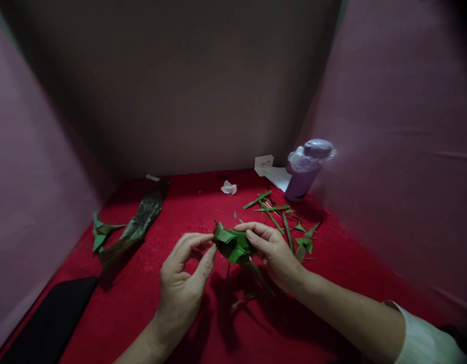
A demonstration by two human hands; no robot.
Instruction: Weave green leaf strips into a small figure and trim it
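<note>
Between my hands, above the red tabletop, is a folded green leaf piece with a brownish tip at its upper left and a thin strip hanging below. My right hand pinches its right side between thumb and fingers. On the left, the thumb and fingertips of my left hand close on its edge near the brown tip. Leaf strips and scraps lie on the table just past my right hand. A torn leaf scrap rests to the right of it.
A long dark leaf and a folded green leaf shape lie at the left. A black flat object is at the front left. Toward the back are a crumpled tissue, white cards and a purple tumbler with plastic wrap. Pinkish walls flank the red table.
</note>
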